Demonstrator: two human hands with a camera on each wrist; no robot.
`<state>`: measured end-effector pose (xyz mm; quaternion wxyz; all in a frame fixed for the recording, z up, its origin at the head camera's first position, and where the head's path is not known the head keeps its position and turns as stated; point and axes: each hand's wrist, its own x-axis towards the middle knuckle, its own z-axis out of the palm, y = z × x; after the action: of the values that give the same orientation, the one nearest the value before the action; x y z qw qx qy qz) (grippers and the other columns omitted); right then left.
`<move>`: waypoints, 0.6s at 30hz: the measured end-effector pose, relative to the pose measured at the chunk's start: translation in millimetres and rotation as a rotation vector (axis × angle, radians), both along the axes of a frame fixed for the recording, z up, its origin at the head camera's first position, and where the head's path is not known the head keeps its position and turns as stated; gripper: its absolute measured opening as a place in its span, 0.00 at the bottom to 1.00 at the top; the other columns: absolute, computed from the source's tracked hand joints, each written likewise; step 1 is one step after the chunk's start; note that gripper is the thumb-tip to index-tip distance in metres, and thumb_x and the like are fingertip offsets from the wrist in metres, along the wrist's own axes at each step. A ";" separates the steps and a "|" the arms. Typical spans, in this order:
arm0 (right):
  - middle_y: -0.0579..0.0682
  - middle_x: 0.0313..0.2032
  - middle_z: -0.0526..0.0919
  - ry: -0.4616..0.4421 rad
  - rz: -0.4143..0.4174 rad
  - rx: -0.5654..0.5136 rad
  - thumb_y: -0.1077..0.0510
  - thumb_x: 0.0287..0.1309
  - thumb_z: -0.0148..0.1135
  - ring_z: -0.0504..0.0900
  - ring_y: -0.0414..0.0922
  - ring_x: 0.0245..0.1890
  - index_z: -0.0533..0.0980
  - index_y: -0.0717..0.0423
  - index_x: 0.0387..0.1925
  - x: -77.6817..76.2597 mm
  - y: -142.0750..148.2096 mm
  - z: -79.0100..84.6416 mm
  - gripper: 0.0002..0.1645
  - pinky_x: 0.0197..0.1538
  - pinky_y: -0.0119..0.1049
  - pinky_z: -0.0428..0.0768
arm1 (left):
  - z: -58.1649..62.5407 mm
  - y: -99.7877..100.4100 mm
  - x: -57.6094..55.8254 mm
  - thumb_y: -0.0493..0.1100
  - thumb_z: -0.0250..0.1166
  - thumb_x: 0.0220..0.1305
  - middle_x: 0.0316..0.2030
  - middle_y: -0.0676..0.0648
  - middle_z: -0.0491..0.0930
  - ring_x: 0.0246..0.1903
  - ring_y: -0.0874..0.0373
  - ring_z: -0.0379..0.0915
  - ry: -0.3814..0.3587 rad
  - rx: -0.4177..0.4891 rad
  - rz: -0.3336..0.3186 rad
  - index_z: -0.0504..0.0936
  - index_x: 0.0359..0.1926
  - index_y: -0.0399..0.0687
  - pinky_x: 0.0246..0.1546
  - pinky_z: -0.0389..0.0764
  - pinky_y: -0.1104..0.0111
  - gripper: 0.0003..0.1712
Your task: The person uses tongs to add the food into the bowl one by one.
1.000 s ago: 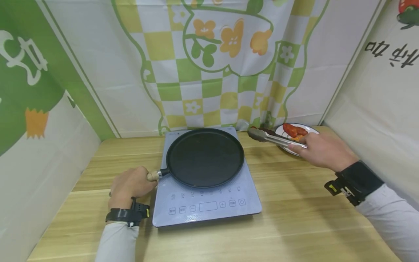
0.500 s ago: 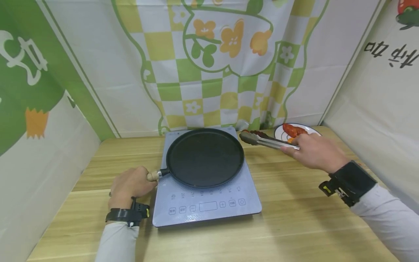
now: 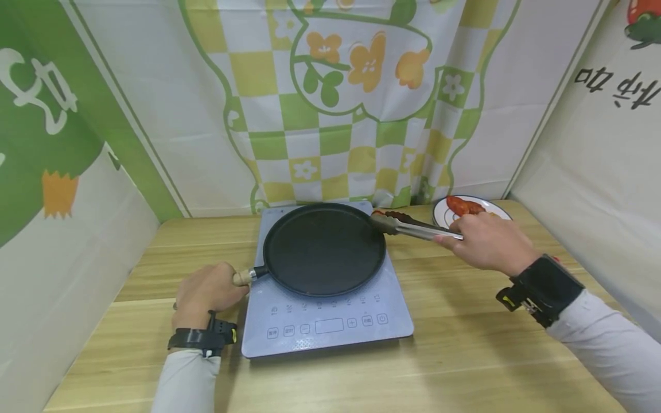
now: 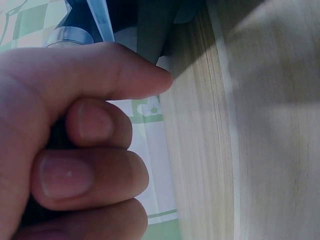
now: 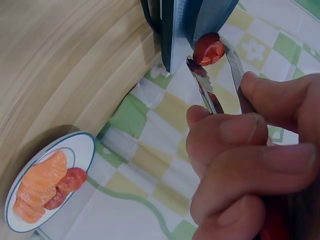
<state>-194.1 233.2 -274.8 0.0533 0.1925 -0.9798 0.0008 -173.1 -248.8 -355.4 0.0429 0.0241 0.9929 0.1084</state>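
Note:
My left hand [image 3: 209, 293] grips the wooden handle [image 3: 241, 277] of a flat black frying pan [image 3: 325, 250]. In the left wrist view, the fingers [image 4: 90, 175] curl round the handle, most of which is hidden. My right hand [image 3: 490, 242] holds metal tongs [image 3: 418, 230], whose tips overlap the pan's right rim in the head view. Between the tong tips is a dark red piece of food [image 5: 209, 49], like a sausage, seen best in the right wrist view. The pan lies on a pale induction cooker [image 3: 330, 338].
A white plate with a blue rim [image 3: 440, 212] stands at the back right, partly behind my right hand. It bears red sausage-like pieces [image 5: 72, 180] and orange slices like salmon [image 5: 42, 175]. Printed cloth walls [image 3: 356, 166] close off the wooden table [image 3: 465, 344] behind and at both sides.
My right hand has moved left from the plate with the tongs and the red piece, bringing the tips to the pan's right rim. My left hand has stayed on the handle.

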 end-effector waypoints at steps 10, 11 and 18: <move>0.40 0.28 0.75 -0.004 0.004 0.009 0.32 0.61 0.52 0.76 0.43 0.27 0.80 0.47 0.36 1.2 -8.5 1.9 0.26 0.30 0.46 0.71 | 1.2 0.5 0.2 0.54 0.57 0.54 0.18 0.49 0.67 0.20 0.54 0.65 -0.003 0.000 0.000 0.67 0.19 0.50 0.19 0.63 0.60 0.16; 0.41 0.29 0.76 -0.004 0.002 0.013 0.32 0.60 0.52 0.76 0.43 0.27 0.81 0.48 0.37 1.4 -9.3 2.0 0.27 0.30 0.46 0.71 | 1.2 0.5 0.3 0.54 0.57 0.54 0.18 0.49 0.67 0.20 0.54 0.65 -0.003 0.000 -0.001 0.67 0.19 0.51 0.19 0.63 0.60 0.16; 0.40 0.26 0.72 0.008 -0.006 0.044 0.31 0.60 0.52 0.72 0.41 0.24 0.80 0.49 0.37 1.8 -14.2 2.5 0.28 0.28 0.46 0.71 | 0.6 0.2 0.1 0.54 0.57 0.54 0.17 0.50 0.66 0.20 0.54 0.64 -0.003 0.006 -0.004 0.67 0.18 0.51 0.19 0.62 0.61 0.16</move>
<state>-192.3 219.0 -272.3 0.0528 0.1906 -0.9800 -0.0214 -173.0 -248.5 -354.8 0.0446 0.0260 0.9925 0.1113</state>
